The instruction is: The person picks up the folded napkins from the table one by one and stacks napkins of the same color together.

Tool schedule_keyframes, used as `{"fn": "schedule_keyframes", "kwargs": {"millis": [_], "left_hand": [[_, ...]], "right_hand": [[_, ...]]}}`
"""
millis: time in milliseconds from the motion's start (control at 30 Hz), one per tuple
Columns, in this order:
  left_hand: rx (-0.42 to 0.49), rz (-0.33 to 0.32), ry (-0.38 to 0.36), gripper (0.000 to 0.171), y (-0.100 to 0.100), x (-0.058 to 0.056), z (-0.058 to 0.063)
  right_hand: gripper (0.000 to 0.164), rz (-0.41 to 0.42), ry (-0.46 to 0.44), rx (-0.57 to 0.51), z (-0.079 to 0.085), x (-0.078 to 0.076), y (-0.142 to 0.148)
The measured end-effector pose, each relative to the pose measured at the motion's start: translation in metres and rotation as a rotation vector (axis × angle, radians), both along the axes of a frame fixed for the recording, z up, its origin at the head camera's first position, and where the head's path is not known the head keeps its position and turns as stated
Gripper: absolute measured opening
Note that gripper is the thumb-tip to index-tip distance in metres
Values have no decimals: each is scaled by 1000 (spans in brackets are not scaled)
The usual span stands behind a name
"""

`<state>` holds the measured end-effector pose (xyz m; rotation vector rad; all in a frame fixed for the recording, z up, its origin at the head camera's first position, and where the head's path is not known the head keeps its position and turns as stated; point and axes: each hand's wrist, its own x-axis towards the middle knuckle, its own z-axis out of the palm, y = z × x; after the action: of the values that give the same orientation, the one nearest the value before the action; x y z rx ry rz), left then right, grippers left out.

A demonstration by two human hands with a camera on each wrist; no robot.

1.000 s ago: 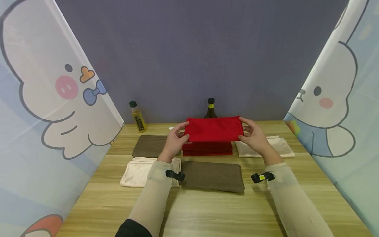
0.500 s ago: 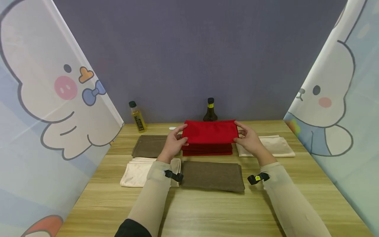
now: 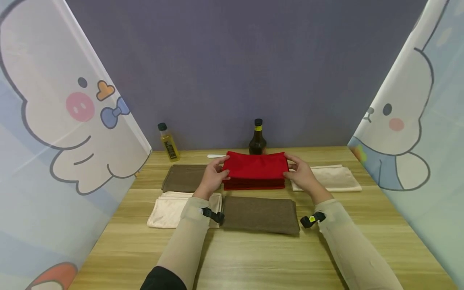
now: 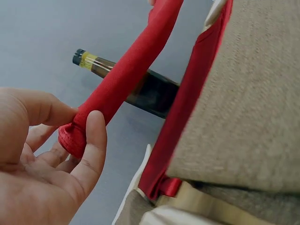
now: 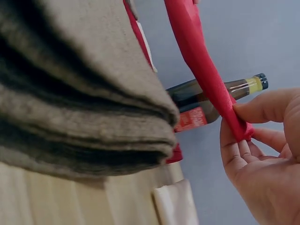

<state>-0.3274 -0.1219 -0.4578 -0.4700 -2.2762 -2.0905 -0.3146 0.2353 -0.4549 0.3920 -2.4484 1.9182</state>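
Note:
A folded red cloth [image 3: 255, 166] is stretched level between my two hands, close over a stack of red cloths [image 3: 253, 185]. My left hand [image 3: 213, 175] pinches its left end between thumb and fingers; the left wrist view shows the bunched end of the red cloth [image 4: 124, 77] in that grip. At the other end, my right hand [image 3: 303, 175] pinches the right edge in the same way. In the right wrist view the red cloth [image 5: 199, 51] hangs apart from the red stack, with a gap between them.
Brown cloths [image 3: 261, 215] and white cloths [image 3: 170, 211] lie in front, with more brown [image 3: 185, 178] at left and white [image 3: 335, 179] at right. A dark bottle [image 3: 257, 139] stands behind the red stack, an oil bottle [image 3: 169, 144] at back left. A white utensil [image 3: 215, 156] lies behind.
Both hands have lowered the red cloth toward the red stack, and the right hand has shifted left. More of the dark bottle and the white utensil shows behind it.

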Motion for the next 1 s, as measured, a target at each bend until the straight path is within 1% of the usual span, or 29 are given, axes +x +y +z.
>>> {"fn": "schedule_keyframes", "kwargs": {"millis": [33,67,233,267,300,400,567,733,900,1000], "left_hand": [[-6,-2,-4,56,0,-1,-1],[-11,-7,-16,56,1,1,1],[-23,7,-35,56,2,-1,-3],[-29,12,-38,57,2,-1,-3],[-29,20,-37,57,2,-3,-7],[-42,18,-48,59,2,-4,-9],[-82,3,-53,60,1,-3,-9],[-119,3,-68,60,1,-2,-11],[-139,-8,-75,62,1,-3,-16],[-139,-5,-70,63,1,-4,-17]], "right_hand": [[81,2,-9,-11,-1,0,0],[81,8,-11,-23,-3,-1,1],[78,22,-41,-69,-11,-5,1],[78,24,-44,-70,-12,-5,1],[78,22,-49,-71,-13,-5,0],[77,16,-56,-69,-14,-6,-1],[76,7,-70,-50,-17,-5,-3],[74,1,-91,-22,-20,-5,-5],[73,-28,-103,28,-24,-5,-5],[73,-27,-99,48,-25,-5,-4]]}}
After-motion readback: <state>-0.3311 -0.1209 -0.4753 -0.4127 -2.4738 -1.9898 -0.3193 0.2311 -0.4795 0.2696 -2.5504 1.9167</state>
